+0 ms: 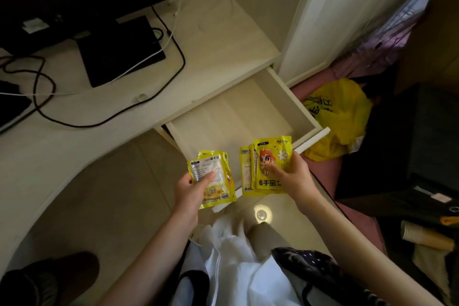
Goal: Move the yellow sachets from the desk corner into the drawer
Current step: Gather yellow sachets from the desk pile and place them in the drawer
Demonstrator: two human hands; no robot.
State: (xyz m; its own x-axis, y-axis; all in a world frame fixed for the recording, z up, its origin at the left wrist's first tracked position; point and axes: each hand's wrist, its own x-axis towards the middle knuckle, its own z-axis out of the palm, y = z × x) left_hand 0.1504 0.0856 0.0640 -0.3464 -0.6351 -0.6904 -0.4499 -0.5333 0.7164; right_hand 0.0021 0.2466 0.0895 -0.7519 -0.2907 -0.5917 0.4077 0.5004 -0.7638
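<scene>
Each grip pinches a fan of yellow sachets, your left hand (190, 189) and right hand (289, 171), with the open drawer (293, 97) just beyond, nearer the right.

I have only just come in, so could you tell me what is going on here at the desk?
A person is holding yellow sachets in both hands. The left hand grips one small stack, and the right hand holds another stack, both held over the front edge of the open drawer. The visible part of the drawer is bare, so no sachets seem to be inside yet.
</scene>
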